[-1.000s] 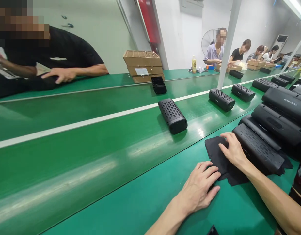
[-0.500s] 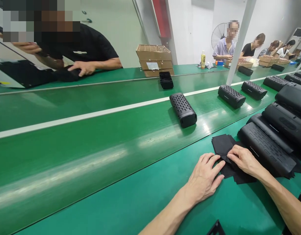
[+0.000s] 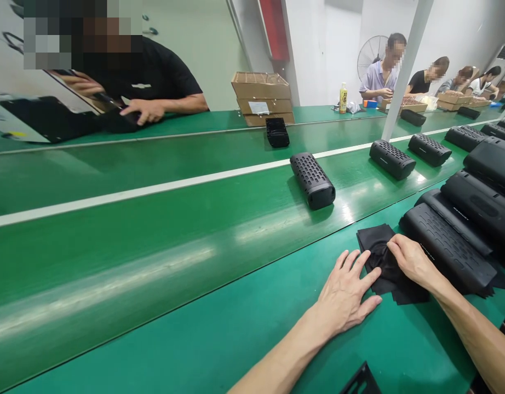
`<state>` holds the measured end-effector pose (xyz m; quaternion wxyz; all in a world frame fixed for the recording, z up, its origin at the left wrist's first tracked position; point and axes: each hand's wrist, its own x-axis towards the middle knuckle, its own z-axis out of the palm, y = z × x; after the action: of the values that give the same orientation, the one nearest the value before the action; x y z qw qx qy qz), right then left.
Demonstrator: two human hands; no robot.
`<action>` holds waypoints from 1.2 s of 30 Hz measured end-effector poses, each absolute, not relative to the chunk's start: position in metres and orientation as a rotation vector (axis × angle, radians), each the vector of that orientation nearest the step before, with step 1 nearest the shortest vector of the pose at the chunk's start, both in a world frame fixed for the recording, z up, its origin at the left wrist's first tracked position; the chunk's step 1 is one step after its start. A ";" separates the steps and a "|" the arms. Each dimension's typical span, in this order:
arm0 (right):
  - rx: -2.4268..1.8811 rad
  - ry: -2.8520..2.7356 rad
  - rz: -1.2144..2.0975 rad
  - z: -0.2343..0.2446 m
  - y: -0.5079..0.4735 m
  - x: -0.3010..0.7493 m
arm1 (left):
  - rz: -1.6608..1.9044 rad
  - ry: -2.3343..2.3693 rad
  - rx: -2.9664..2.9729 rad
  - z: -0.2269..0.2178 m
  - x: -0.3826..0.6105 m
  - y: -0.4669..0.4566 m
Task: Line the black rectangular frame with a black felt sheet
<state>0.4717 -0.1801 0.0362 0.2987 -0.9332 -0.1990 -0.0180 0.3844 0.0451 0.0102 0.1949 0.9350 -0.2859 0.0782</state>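
A small stack of black cloth sheets [image 3: 373, 241] lies on the green bench at the lower right. My right hand [image 3: 412, 261] pinches the top sheet, which is puckered under its fingers. My left hand [image 3: 346, 293] lies flat on the bench with fingers spread, its fingertips touching the stack's near edge. Black perforated speaker shells [image 3: 447, 246] are lined up just right of the cloths.
A green conveyor belt [image 3: 154, 219] carries black perforated speakers [image 3: 312, 180], [image 3: 392, 158] past me. Across it a person in black [image 3: 154, 82] works at the far bench. Cardboard boxes [image 3: 263, 98], a bottle [image 3: 343, 98] and more seated workers are farther back. A white post [image 3: 404, 71] stands right.
My right hand slid back from the top of the stack to its near side and bunched the top cloth. My left hand spread its fingers against the stack. The speakers on the belt look shifted right.
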 end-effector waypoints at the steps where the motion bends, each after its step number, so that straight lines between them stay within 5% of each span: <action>1: -2.482 -0.493 -0.091 0.036 -0.180 0.474 | 0.210 -0.802 2.622 0.011 0.384 0.045; 10: -2.442 -0.219 -0.435 0.050 -0.172 0.530 | 0.203 -0.785 2.614 0.014 0.383 0.044; 25: -2.187 -0.002 -0.608 0.153 -0.206 0.528 | 0.120 -0.717 2.518 0.019 0.384 0.046; 32: -1.975 0.026 -0.433 0.163 -0.216 0.502 | -0.072 -0.385 2.272 0.032 0.392 0.043; 36: -1.734 -0.027 -0.064 0.155 -0.215 0.478 | -0.055 -0.259 2.163 0.043 0.407 0.036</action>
<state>0.4782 -0.2147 0.1546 0.6466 -0.7622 -0.0121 -0.0283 0.4069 0.0356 0.0434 0.4629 0.8798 -0.1056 -0.0224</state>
